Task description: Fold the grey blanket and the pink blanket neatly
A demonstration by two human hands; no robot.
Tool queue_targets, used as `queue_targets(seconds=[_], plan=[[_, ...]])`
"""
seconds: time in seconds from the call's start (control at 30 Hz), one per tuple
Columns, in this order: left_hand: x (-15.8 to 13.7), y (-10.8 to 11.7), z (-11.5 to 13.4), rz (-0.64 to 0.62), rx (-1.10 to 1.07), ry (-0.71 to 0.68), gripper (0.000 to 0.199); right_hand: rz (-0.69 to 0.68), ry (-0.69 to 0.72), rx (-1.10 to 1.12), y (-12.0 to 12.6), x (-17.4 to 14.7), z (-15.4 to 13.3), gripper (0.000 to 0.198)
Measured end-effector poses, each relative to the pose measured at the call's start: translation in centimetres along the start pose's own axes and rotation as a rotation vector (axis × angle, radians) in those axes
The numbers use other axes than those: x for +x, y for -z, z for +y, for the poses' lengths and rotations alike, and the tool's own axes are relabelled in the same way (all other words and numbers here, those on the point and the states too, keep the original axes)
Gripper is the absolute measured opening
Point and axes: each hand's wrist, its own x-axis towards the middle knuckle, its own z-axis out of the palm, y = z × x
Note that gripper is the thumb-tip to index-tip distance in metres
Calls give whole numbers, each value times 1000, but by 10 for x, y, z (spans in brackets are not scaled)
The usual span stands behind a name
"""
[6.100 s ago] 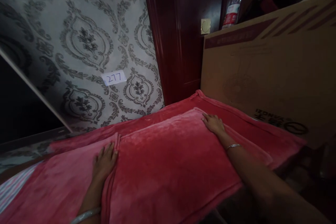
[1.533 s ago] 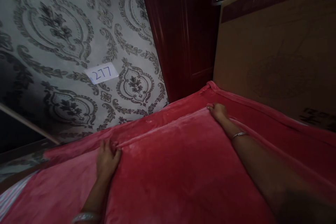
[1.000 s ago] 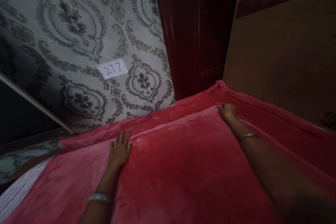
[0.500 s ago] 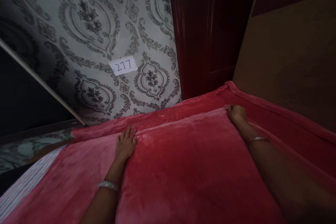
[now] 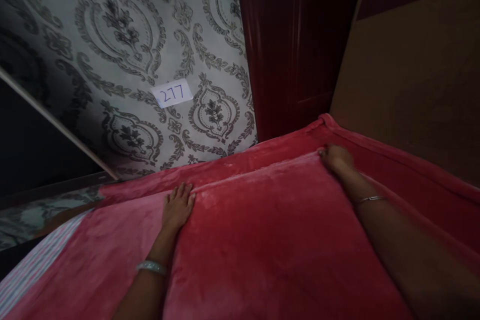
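A red plush blanket [image 5: 270, 230] lies spread before me, with one part folded over on top of the rest. My left hand [image 5: 177, 206] rests flat, fingers stretched, at the left edge of the folded part near its far corner. At the far right corner of that fold, my right hand [image 5: 336, 158] has its fingers closed on the blanket's edge. Beneath and beyond the fold, more of the same blanket [image 5: 131, 230] shows on the left and along the back.
A striped sheet [image 5: 37, 265] shows at the left. Behind stands a patterned wall with a paper label [image 5: 171, 93] reading 277. A dark red wooden panel [image 5: 277, 50] and a large brown board [image 5: 412, 75] border the back right. A dark panel with a pale edge [image 5: 56, 120] stands at left.
Both hands keep practically the same places on the blanket. The whole view has shifted slightly.
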Motion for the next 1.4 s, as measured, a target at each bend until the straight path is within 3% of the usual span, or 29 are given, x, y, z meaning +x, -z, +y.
queue_targets(seconds=[0.1, 0.17, 0.23, 0.3, 0.37, 0.5, 0.67, 0.77, 1.0, 1.2, 1.3, 1.4], plan=[[0, 1, 0, 3, 0, 1, 53, 3, 157, -30, 13, -9, -22, 57], [0, 0, -1, 10, 4, -6, 53, -9, 330, -9, 9, -20, -41, 60], [2, -2, -3, 27, 8, -21, 54, -84, 524, -3, -5, -36, -61, 60], [4, -4, -5, 36, 6, -31, 54, -245, 707, -36, -23, -52, -75, 61], [7, -6, -7, 33, 5, -29, 54, -345, 777, -65, -36, -63, -83, 64], [10, -7, -7, 7, 42, -27, 55, -359, 674, -102, -37, -55, -73, 62], [10, -4, -7, -9, 48, -35, 56, -302, 435, -158, -23, -20, -33, 60], [10, -3, -6, -7, 46, -31, 56, -280, 360, -156, -23, -9, -17, 61], [11, -4, -7, 18, 32, -38, 55, -244, 366, -103, -27, -9, -11, 62], [9, -2, -6, 18, 23, -40, 55, -206, 371, -79, -15, -17, -15, 59], [9, -1, -7, 39, 23, -48, 55, -169, 353, -90, -6, -35, -23, 61], [10, 0, -7, 33, 22, -45, 56, -173, 447, -83, 0, -64, -27, 62]])
